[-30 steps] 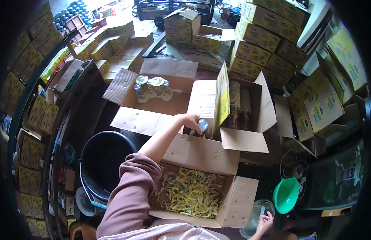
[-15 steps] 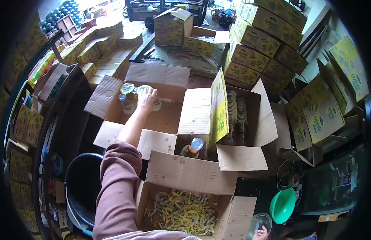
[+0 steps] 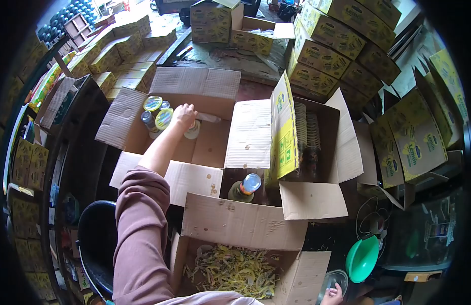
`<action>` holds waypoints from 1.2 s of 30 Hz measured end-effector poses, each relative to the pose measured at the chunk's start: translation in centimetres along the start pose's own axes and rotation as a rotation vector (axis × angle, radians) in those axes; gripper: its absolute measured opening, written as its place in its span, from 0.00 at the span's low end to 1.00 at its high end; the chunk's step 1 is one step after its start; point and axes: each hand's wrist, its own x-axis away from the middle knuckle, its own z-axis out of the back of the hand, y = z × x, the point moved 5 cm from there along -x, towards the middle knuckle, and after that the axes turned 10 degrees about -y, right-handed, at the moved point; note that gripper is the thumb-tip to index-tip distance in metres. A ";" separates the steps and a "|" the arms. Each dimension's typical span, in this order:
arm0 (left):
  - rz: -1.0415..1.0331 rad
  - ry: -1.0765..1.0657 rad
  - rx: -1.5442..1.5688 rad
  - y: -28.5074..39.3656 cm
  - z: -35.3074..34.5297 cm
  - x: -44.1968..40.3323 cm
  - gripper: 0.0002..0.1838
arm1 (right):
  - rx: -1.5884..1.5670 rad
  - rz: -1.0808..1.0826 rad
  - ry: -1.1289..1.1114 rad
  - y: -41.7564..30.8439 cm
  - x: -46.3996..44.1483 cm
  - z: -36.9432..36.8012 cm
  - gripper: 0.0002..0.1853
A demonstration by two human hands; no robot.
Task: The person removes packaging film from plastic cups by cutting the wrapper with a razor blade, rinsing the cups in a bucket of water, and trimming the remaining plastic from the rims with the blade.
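My left hand (image 3: 184, 116) reaches into an open cardboard box (image 3: 194, 81) with its fingers closed round the top of a glass jar (image 3: 192, 129), which the fingers mostly hide. Left of it stand several jars, including one with a yellow patterned lid (image 3: 153, 103). Another jar with a bluish lid (image 3: 251, 183) stands outside the box, beside its flaps. At the lower right my right hand (image 3: 332, 295) is closed by a clear round container (image 3: 340, 277); what its fingers hold is too small to make out.
In front, an open box (image 3: 314, 264) contains yellow strips (image 3: 235, 272). Stacked cups (image 3: 306, 127) fill part of another box (image 3: 344, 137). A black bucket (image 3: 95, 244) stands left, a green bowl (image 3: 362, 258) right. Printed cartons (image 3: 327, 51) are stacked behind.
My left hand has left the bluish-lidded jar near the middle and moved left and forward into the jar box. My right hand stays by the clear container. The view has shifted.
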 end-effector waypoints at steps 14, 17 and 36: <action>0.066 -0.246 1.421 -10.6 4.4 9.6 0.30 | -0.071 0.071 0.036 3.6 -0.4 1.7 0.20; -0.007 -0.061 2.072 -11.8 5.7 17.3 0.24 | -0.529 0.061 0.061 6.6 -0.4 1.3 0.21; -0.376 0.384 2.752 0.2 -4.1 52.0 0.25 | -0.797 0.263 -0.054 -0.2 -0.6 2.2 0.24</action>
